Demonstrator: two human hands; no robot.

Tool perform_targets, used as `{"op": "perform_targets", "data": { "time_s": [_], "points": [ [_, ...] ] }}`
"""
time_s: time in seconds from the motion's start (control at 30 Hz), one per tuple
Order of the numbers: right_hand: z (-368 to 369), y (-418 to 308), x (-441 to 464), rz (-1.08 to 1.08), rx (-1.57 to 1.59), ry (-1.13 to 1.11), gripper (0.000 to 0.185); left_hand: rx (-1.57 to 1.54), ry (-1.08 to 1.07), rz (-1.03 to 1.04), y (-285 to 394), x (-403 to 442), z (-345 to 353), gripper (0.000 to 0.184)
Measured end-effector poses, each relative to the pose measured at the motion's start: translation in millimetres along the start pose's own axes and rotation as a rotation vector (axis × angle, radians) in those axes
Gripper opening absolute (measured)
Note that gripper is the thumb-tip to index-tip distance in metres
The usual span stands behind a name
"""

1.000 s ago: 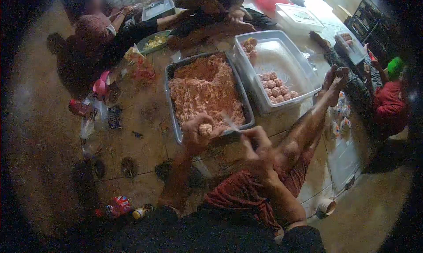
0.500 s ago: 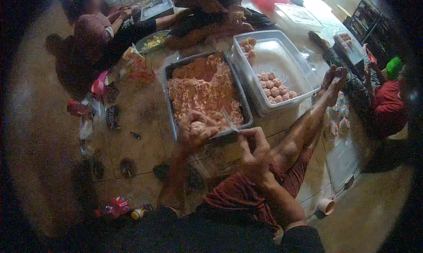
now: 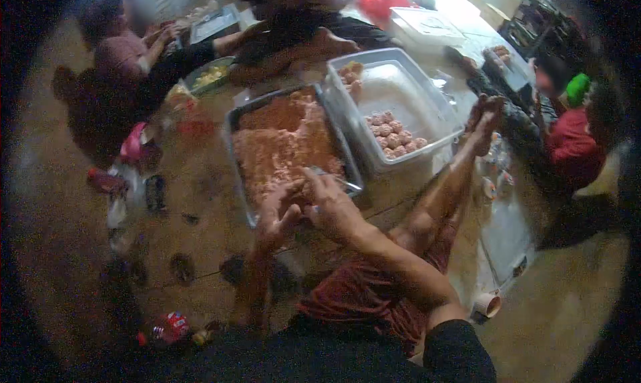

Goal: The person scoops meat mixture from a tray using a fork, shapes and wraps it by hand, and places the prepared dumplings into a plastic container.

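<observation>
My left hand [image 3: 277,216] is curled at the near edge of a dark tray [image 3: 357,183] of pinkish minced meat [image 3: 274,146]. A lump of the minced meat sits in its cupped fingers, mostly hidden now. My right hand [image 3: 334,209] is closed and reaches across to the left hand, its fingers against the lump. Between its fingers is a thin metal utensil [image 3: 316,171], of which only a small part shows; I cannot make out its kind. Beside the tray stands a clear plastic bin [image 3: 427,86] with rolled meatballs [image 3: 394,136] in its near corner.
My outstretched leg [image 3: 441,199] lies right of the bin. Other people sit on the tiled floor at far left, ahead and right. A green bowl [image 3: 210,77] of yellow pieces, a lidded box [image 3: 427,26], a cup [image 3: 489,305] and a bottle [image 3: 170,327] stand around.
My right hand has moved left, bringing the utensil from over the tray's near edge to the lump in my left hand. The view has shifted, moving everything slightly left.
</observation>
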State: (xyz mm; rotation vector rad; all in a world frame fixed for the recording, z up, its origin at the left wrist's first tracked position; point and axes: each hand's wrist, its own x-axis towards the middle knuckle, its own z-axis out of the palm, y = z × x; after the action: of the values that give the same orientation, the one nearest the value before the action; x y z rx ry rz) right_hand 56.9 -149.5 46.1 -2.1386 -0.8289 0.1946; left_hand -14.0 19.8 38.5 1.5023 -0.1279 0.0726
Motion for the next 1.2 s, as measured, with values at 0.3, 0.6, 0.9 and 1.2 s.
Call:
{"op": "perform_targets", "data": {
  "time_s": [0.3, 0.6, 0.9, 1.2],
  "points": [
    [-143, 47, 26, 0.114, 0.142, 0.176, 0.027, -0.083, 0.377, -0.075, -18, -9, -20, 0.046],
    [-223, 191, 89, 0.326, -0.471, -0.020, 0.028, 0.037, 0.398, -0.129, -29, -41, -27, 0.017],
    [-219, 196, 85, 0.487, -0.348, -0.265, 0.060, 0.097, 0.280, -0.159, -31, -36, -23, 0.040],
    [-221, 256, 65, 0.114, -0.508, -0.123, 0.049, -0.247, 0.149, -0.160, -51, -32, -25, 0.080]
  ]
}}
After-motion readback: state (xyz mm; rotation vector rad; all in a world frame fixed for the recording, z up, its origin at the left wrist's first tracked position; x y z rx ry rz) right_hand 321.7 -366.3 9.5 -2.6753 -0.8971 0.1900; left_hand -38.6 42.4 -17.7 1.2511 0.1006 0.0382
